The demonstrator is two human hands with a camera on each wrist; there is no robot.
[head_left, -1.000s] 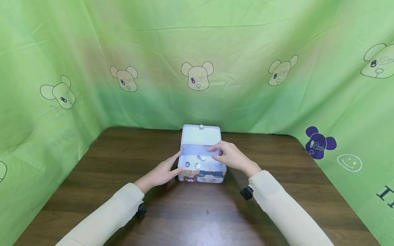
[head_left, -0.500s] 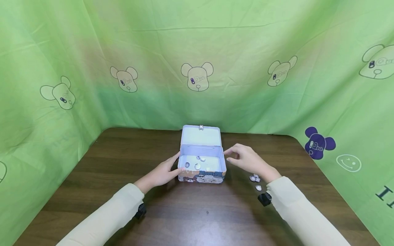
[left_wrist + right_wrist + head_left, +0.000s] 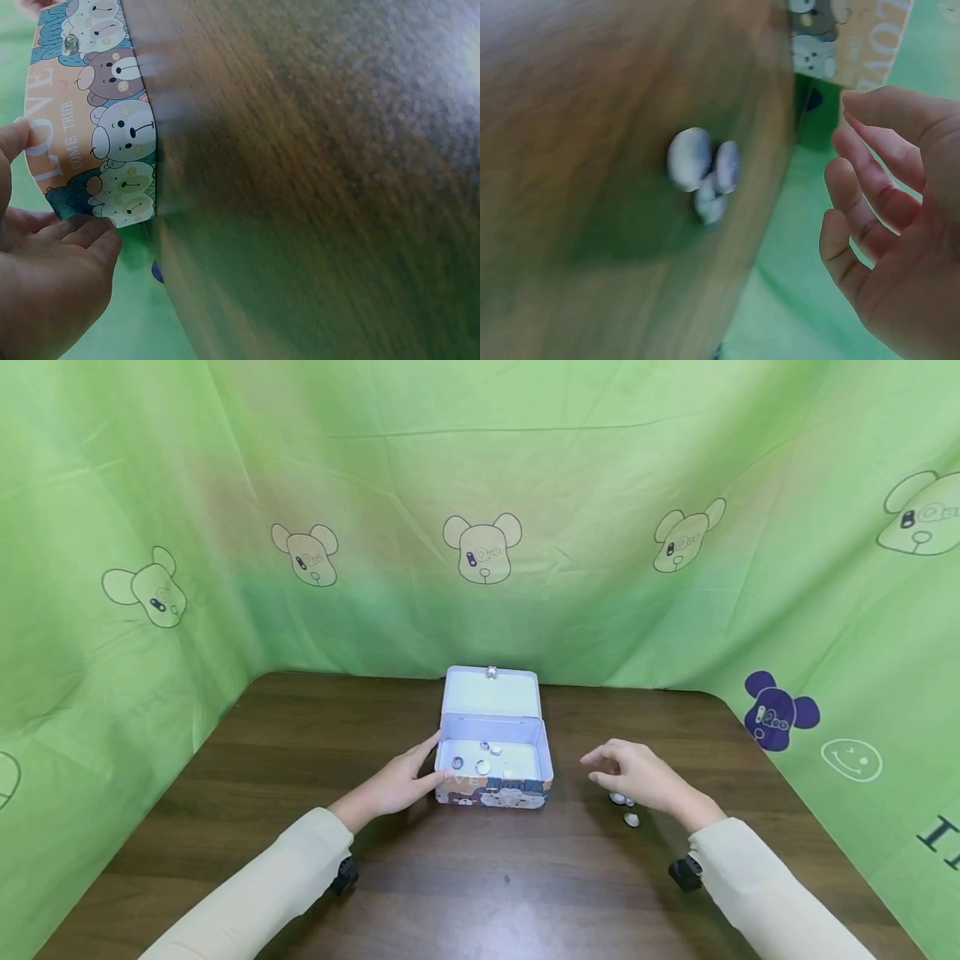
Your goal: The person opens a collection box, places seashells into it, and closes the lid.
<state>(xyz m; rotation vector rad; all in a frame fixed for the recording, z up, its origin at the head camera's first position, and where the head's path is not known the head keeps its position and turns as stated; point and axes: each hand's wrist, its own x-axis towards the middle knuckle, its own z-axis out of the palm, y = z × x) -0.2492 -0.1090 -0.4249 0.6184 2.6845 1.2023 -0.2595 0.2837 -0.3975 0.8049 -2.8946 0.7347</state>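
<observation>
A small tin box with cartoon bears on its front stands with its lid raised. Several small, pale, round shell-like pieces lie inside. My left hand holds the box's left front corner, thumb at the front and fingers along the side. To the right, my right hand hovers above the table with fingers loosely bent and nothing between them. Below it are a few more white-and-purple shell-like pieces, partly hidden by the hand in the head view.
The brown wooden table reaches back to a green curtain printed with bear heads, which hangs on the visible sides. A dark wrist camera sits under the right sleeve.
My right hand has moved from over the box out to the right, above the loose shell-like pieces. One more pale piece shows inside near the front. The left hand has stayed on the box.
</observation>
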